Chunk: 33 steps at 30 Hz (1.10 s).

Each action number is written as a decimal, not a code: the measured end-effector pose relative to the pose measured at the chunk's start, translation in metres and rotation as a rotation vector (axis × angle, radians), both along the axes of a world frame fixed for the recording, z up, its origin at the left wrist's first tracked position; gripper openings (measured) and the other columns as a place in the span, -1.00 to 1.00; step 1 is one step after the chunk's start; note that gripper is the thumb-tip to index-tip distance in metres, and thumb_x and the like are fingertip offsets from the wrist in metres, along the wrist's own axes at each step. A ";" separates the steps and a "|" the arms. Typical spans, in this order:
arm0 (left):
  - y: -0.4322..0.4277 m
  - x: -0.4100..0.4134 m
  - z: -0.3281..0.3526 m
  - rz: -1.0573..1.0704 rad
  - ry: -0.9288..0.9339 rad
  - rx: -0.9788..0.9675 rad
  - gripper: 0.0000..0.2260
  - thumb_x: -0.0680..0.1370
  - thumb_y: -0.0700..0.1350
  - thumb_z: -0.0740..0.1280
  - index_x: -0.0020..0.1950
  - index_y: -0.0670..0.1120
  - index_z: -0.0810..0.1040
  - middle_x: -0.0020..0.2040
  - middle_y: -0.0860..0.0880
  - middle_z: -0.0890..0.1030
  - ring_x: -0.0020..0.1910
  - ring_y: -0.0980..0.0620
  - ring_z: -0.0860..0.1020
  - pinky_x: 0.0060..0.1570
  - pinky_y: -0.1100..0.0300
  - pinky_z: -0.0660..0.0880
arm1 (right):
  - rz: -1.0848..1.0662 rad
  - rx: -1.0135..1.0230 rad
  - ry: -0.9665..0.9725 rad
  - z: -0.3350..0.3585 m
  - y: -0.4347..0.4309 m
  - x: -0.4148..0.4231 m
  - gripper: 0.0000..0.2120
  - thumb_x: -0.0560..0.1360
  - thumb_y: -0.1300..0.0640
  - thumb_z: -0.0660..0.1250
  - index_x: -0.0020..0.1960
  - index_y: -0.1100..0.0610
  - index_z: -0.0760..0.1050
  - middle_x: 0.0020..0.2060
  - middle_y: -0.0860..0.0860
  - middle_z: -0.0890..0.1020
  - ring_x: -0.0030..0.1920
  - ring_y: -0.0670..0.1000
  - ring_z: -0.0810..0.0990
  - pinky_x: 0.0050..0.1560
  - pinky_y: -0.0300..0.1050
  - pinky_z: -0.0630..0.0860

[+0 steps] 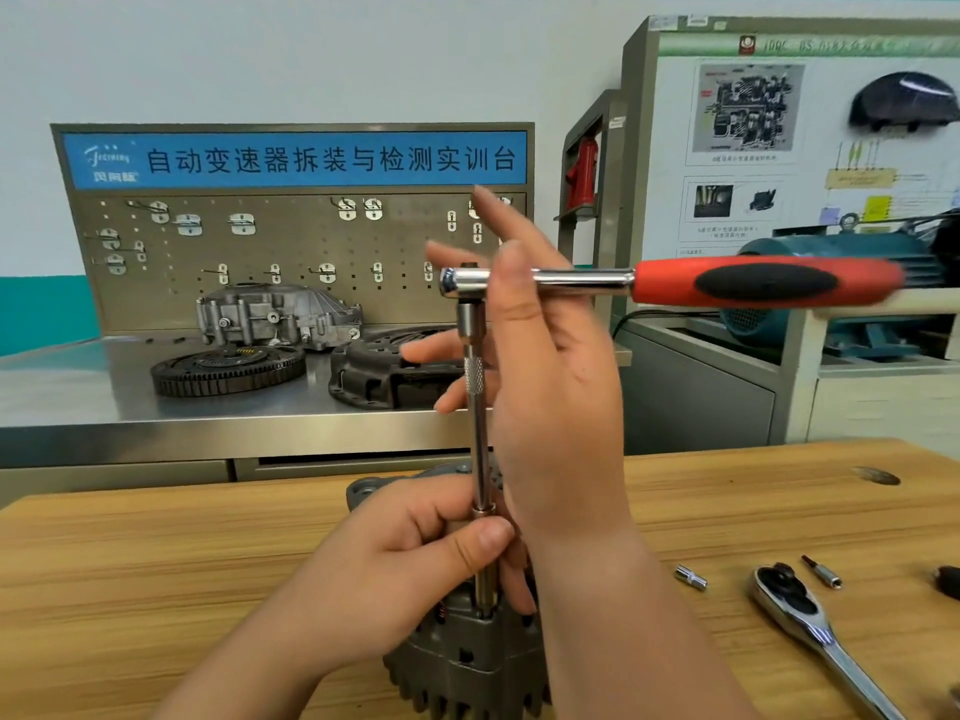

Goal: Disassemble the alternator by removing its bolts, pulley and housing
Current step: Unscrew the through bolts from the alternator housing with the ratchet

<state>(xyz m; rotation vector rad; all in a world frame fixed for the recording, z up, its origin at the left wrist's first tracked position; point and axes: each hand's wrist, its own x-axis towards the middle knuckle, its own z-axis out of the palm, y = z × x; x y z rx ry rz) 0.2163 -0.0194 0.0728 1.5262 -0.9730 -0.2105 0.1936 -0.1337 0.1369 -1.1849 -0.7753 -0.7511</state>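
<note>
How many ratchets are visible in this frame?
2: a red-handled ratchet atop the extension over the alternator, and a chrome ratchet lying on the table at right. Others possibly offscreen.

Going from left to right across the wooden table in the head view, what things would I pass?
alternator → small silver socket → ratchet wrench → dark object, cut off by the right edge.

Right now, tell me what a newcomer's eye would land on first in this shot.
The red-handled ratchet stands out, level at centre atop a long extension bar that drops to the alternator on the wooden table. The left hand grips the bar low down; the right hand is open by the ratchet's head. Behind, a blue sign tops a pegboard.
</note>
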 end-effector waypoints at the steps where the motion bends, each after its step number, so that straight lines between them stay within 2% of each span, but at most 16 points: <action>1: 0.000 0.000 0.000 0.013 -0.012 0.014 -0.68 0.49 0.12 0.36 0.11 -0.07 0.62 -0.02 -0.26 0.66 -0.05 -0.02 0.66 -0.03 0.24 0.54 | -0.043 0.003 -0.056 0.001 0.000 -0.001 -0.75 0.61 0.05 0.18 0.25 -0.11 0.48 0.12 -0.03 0.63 -0.25 0.00 0.67 -0.43 -0.28 0.50; 4: -0.001 0.001 0.001 0.021 -0.047 0.020 -0.67 0.49 0.13 0.35 0.11 -0.07 0.60 -0.02 -0.27 0.65 -0.04 -0.04 0.65 -0.01 0.23 0.53 | -0.041 0.028 -0.114 0.001 0.001 -0.002 -0.76 0.59 0.12 0.22 0.21 -0.09 0.52 0.15 -0.09 0.62 -0.23 -0.01 0.67 -0.43 -0.29 0.50; 8: -0.001 0.000 0.001 0.006 -0.006 -0.009 -0.53 0.46 0.24 0.37 0.07 -0.14 0.59 -0.10 -0.20 0.69 -0.10 -0.01 0.67 -0.07 0.26 0.54 | 0.140 0.070 0.025 0.001 0.002 0.001 -0.72 0.60 -0.02 0.10 0.23 -0.13 0.49 0.22 -0.04 0.60 -0.31 0.00 0.68 -0.49 -0.26 0.48; 10: -0.001 -0.001 0.002 -0.024 -0.012 -0.013 -0.58 0.49 0.21 0.33 0.00 -0.16 0.59 -0.17 -0.07 0.70 -0.15 0.09 0.66 -0.12 0.32 0.53 | 0.242 0.112 0.099 0.001 -0.002 0.003 -0.66 0.59 -0.10 0.05 0.27 -0.07 0.46 0.18 -0.01 0.64 -0.37 0.02 0.67 -0.51 -0.27 0.48; 13: 0.000 -0.002 0.004 -0.045 -0.025 -0.015 -0.55 0.52 0.19 0.32 0.07 -0.22 0.57 -0.10 -0.13 0.69 -0.09 0.04 0.66 -0.06 0.28 0.54 | 0.364 0.120 0.216 0.001 -0.004 0.004 -0.46 0.53 -0.25 0.01 0.35 0.05 0.39 0.01 0.05 0.71 -0.43 0.02 0.64 -0.52 -0.28 0.47; 16: 0.001 -0.001 0.003 -0.049 -0.029 -0.021 -0.54 0.50 0.19 0.34 0.08 -0.21 0.56 -0.09 -0.15 0.69 -0.09 0.04 0.65 -0.06 0.28 0.53 | 0.320 0.085 0.238 0.000 -0.002 0.004 -0.39 0.49 -0.27 0.01 0.37 0.07 0.37 -0.01 0.05 0.71 -0.41 0.01 0.64 -0.52 -0.27 0.48; 19: 0.000 -0.001 0.003 -0.043 -0.039 -0.021 -0.61 0.50 0.15 0.37 0.09 -0.16 0.58 -0.06 -0.21 0.67 -0.08 0.03 0.65 -0.06 0.28 0.53 | 0.143 0.038 0.105 0.000 0.003 -0.001 -0.59 0.58 -0.14 0.09 0.35 -0.04 0.42 0.10 0.02 0.67 -0.30 0.01 0.67 -0.47 -0.25 0.51; 21: -0.001 -0.001 0.002 -0.003 -0.060 -0.013 -0.77 0.52 0.04 0.34 0.05 -0.07 0.63 -0.08 -0.12 0.70 -0.11 0.09 0.65 -0.09 0.34 0.52 | -0.013 0.009 -0.054 0.003 0.004 -0.004 -0.69 0.62 0.05 0.15 0.33 -0.07 0.44 0.16 -0.05 0.62 -0.16 0.00 0.68 -0.32 -0.23 0.57; 22: -0.002 -0.001 0.002 0.008 -0.064 -0.014 -0.84 0.54 -0.01 0.33 0.02 -0.02 0.66 -0.13 -0.05 0.70 -0.15 0.14 0.65 -0.12 0.37 0.51 | -0.081 -0.017 -0.121 0.005 0.004 -0.004 -0.69 0.62 0.13 0.18 0.31 -0.11 0.44 0.15 -0.13 0.60 -0.06 0.01 0.67 -0.17 -0.17 0.60; 24: -0.002 -0.003 0.002 0.015 -0.086 0.000 -0.86 0.57 -0.05 0.32 -0.04 0.05 0.69 -0.20 0.00 0.70 -0.20 0.19 0.64 -0.17 0.41 0.49 | -0.154 -0.087 -0.147 0.006 0.005 -0.004 -0.63 0.61 0.20 0.20 0.29 -0.20 0.43 0.11 -0.34 0.50 0.15 0.06 0.60 0.14 0.01 0.56; 25: -0.003 -0.004 0.003 0.018 -0.100 0.007 -0.86 0.56 -0.05 0.31 -0.04 0.05 0.69 -0.20 0.00 0.70 -0.21 0.20 0.64 -0.17 0.41 0.49 | -0.151 -0.099 -0.136 0.005 0.006 -0.004 -0.62 0.61 0.21 0.20 0.27 -0.22 0.43 0.11 -0.36 0.47 0.19 0.08 0.58 0.18 0.08 0.54; 26: -0.003 -0.004 0.003 0.018 -0.110 0.007 -0.87 0.57 -0.06 0.33 -0.03 0.02 0.68 -0.18 -0.03 0.70 -0.19 0.18 0.64 -0.15 0.41 0.50 | -0.132 -0.084 -0.134 0.004 0.006 -0.004 -0.62 0.61 0.22 0.19 0.26 -0.23 0.43 0.14 -0.33 0.48 0.16 0.11 0.59 0.12 0.12 0.56; 27: -0.002 -0.004 0.003 0.021 -0.115 0.003 -0.87 0.57 -0.05 0.33 0.01 -0.02 0.66 -0.14 -0.08 0.70 -0.16 0.15 0.65 -0.13 0.39 0.51 | -0.089 -0.046 -0.128 0.003 0.005 -0.004 -0.64 0.61 0.22 0.18 0.24 -0.20 0.45 0.18 -0.25 0.52 0.08 0.14 0.62 -0.03 0.06 0.61; 29: -0.001 -0.003 0.002 0.027 -0.102 -0.005 -0.74 0.52 0.06 0.34 0.11 -0.07 0.61 -0.06 -0.22 0.67 -0.10 0.05 0.66 -0.07 0.32 0.53 | 0.055 0.041 -0.050 0.003 0.003 -0.005 -0.70 0.61 0.13 0.14 0.25 -0.15 0.46 0.25 -0.10 0.56 -0.15 0.09 0.68 -0.37 -0.19 0.57; 31: -0.001 -0.002 0.001 0.009 -0.065 -0.004 -0.61 0.49 0.20 0.36 0.11 -0.08 0.60 -0.05 -0.22 0.68 -0.08 0.01 0.65 -0.06 0.28 0.53 | 0.180 0.100 0.045 0.003 0.000 -0.002 -0.70 0.60 -0.01 0.09 0.28 -0.13 0.44 0.23 -0.01 0.59 -0.30 0.03 0.68 -0.48 -0.26 0.50; 33: 0.000 -0.001 0.002 -0.024 -0.035 -0.007 -0.58 0.50 0.21 0.33 0.10 -0.12 0.59 -0.06 -0.20 0.67 -0.08 0.03 0.65 -0.07 0.28 0.54 | 0.300 0.138 0.118 0.003 -0.002 0.001 -0.64 0.59 -0.12 0.05 0.29 -0.05 0.41 0.13 0.04 0.66 -0.38 0.03 0.66 -0.52 -0.27 0.49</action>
